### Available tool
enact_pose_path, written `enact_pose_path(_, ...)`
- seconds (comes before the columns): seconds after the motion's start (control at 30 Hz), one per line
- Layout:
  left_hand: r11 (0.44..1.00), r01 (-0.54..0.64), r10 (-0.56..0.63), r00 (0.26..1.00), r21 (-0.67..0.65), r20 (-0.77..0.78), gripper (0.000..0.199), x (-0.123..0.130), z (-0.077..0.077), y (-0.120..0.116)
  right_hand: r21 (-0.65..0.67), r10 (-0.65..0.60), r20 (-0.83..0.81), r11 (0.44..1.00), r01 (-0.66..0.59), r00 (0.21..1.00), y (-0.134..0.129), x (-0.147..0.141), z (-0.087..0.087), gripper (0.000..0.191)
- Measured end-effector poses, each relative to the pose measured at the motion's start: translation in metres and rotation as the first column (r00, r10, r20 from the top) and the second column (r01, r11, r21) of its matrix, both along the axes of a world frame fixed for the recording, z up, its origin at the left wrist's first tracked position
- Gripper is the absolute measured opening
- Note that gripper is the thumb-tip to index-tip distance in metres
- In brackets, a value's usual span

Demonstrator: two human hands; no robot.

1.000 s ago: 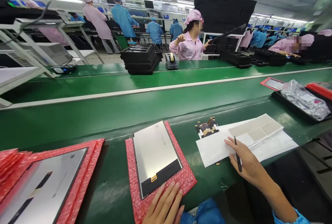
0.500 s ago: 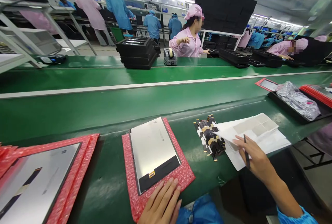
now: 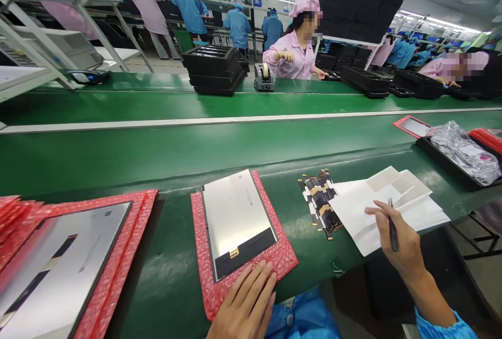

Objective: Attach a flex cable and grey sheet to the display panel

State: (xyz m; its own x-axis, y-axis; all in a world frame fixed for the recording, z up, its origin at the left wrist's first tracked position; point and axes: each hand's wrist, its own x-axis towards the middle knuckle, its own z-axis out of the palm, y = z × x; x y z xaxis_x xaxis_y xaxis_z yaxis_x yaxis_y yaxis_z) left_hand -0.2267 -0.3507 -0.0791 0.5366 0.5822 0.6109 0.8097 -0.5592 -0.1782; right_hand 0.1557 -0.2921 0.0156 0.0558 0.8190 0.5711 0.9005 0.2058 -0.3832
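My left hand [image 3: 247,302] lies flat, fingers spread slightly, on the lower edge of a red bubble-wrap sheet [image 3: 288,260]. On that sheet rests a silver display panel [image 3: 237,213] with a black strip and a small gold connector. My right hand [image 3: 400,245] grips dark tweezers [image 3: 392,229] above white paper sheets [image 3: 364,224]. Whether the tweezer tips hold anything is too small to tell. Just left of the papers lies a pile of black and gold flex strips [image 3: 321,203].
More panels [image 3: 70,260] on red wrap lie at the left. A black tray [image 3: 435,156] holding a silvery plastic bag [image 3: 463,153] is at the right. Across the green bench [image 3: 168,150] are stacked black trays [image 3: 214,69], a tape dispenser [image 3: 264,77] and a person in pink.
My right hand has moved right with the tweezers, away from the flex strips. The lifted paper corner has come down. My left hand stays on the red wrap; the camera view has shifted slightly.
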Motion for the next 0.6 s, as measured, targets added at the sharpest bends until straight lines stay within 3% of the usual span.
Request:
enact_pose_path(0.17, 0.998, 0.045, -0.041, 0.995, -0.039, 0.089, 0.036, 0.001, 0.008, -0.001, 0.007, 0.071, -0.004, 0.997, -0.071, 0.997, 0.010, -0.041, 0.026, 0.032)
enact_pose_path(0.27, 0.996, 0.071, -0.063, 0.990, -0.059, 0.130, 0.035, 0.001, 0.009, -0.001, -0.135, 0.151, 0.130, 0.982, -0.133, 0.980, 0.029, -0.056, 0.033, 0.027)
enact_pose_path(0.4, 0.994, 0.080, -0.069, 0.987, -0.070, 0.147, 0.035, 0.001, 0.010, -0.001, -0.401, 0.239, 0.317, 0.911, -0.099, 0.918, 0.061, -0.062, 0.023, 0.014)
enact_pose_path(0.6, 0.994, 0.068, -0.057, 0.990, -0.083, 0.128, 0.038, 0.003, 0.011, -0.002, -0.549, 0.221, 0.532, 0.825, 0.135, 0.817, 0.079, -0.073, 0.004, 0.028)
